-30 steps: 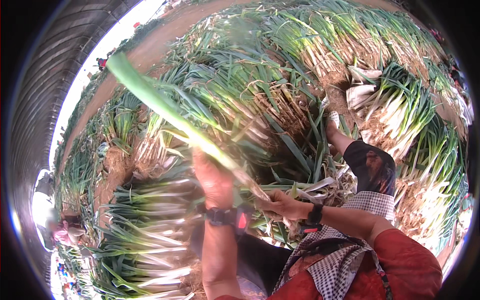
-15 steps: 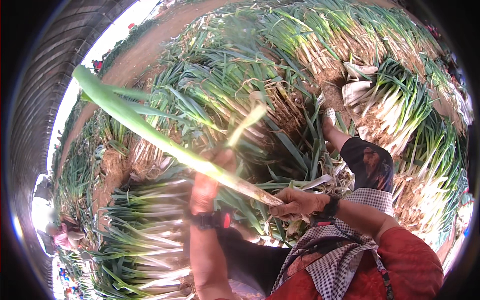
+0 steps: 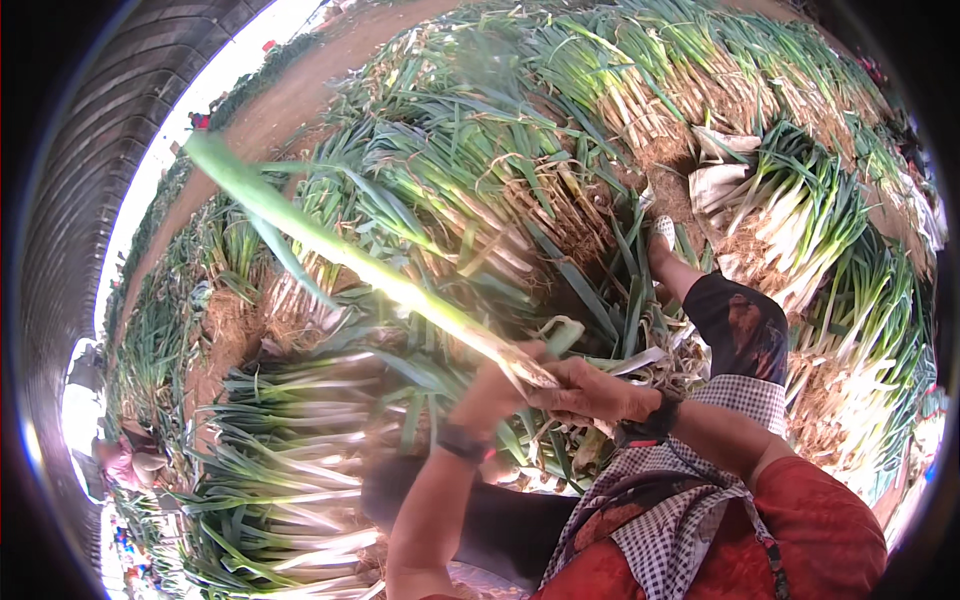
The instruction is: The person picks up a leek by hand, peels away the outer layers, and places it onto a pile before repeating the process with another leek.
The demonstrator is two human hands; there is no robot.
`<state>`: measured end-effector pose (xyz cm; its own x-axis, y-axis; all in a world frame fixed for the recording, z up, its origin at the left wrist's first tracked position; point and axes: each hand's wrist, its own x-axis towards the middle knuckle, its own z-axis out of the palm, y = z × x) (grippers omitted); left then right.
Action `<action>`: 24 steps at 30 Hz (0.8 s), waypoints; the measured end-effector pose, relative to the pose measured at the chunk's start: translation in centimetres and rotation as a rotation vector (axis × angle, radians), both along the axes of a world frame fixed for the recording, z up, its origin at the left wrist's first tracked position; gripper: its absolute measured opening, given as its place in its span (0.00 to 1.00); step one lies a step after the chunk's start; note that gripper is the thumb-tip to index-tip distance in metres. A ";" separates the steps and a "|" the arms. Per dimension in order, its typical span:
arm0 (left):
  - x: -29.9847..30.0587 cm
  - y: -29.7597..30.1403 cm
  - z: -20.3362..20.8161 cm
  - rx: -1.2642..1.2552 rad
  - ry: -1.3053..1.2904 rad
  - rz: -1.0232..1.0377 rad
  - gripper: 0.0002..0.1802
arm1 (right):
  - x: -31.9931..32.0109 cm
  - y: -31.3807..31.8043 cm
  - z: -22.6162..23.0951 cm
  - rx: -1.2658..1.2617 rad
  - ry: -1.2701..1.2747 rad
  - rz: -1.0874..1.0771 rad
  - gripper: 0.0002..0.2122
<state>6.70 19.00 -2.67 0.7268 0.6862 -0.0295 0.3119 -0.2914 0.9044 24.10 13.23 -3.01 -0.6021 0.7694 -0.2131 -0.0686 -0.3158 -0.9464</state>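
A long leek (image 3: pixel 400 290) slants up to the left across the view, its green top at the far left and its pale base near me. My right hand (image 3: pixel 590 392) is closed round the root end. My left hand (image 3: pixel 500 385), blurred, is closed at the same pale base, right beside the right hand; the stalk hides some of its fingers. A thin loose strip of outer skin (image 3: pixel 513 376) stands off the base there. Below the hands lie scattered green leaves and peelings (image 3: pixel 560 450).
Rows of trimmed white leeks (image 3: pixel 310 470) lie at the near left. Heaps of unpeeled leeks (image 3: pixel 470 190) spread ahead, with more bundles (image 3: pixel 850 310) at the right. A pale sack (image 3: pixel 715 180) lies beside my foot (image 3: pixel 661 235). Another person (image 3: pixel 130 465) sits at far left.
My left hand has come down and right, from above the stalk to its base, and the peeled strip has left it. The leek's green tip has swung slightly right.
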 end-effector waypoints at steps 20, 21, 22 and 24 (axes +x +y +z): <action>-4.3 3.8 4.5 -0.002 -0.974 0.879 0.18 | -3.5 -0.4 0.5 0.203 -0.147 -0.080 0.14; -4.4 3.7 4.6 0.048 -0.959 0.867 0.19 | -3.6 -0.4 0.4 0.206 -0.124 -0.085 0.14; -4.5 3.6 4.7 0.097 -0.944 0.855 0.19 | -3.8 -0.6 0.1 0.205 -0.123 -0.084 0.14; -3.9 3.2 5.6 0.103 -0.964 0.868 0.15 | -4.3 -1.0 -0.7 0.444 -0.084 -0.214 0.13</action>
<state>2.78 22.19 2.97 -0.2536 0.9082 0.3330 -0.3262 -0.4044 0.8544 19.80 12.19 -3.74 -0.4158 0.9012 0.1219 -0.0057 0.1314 -0.9913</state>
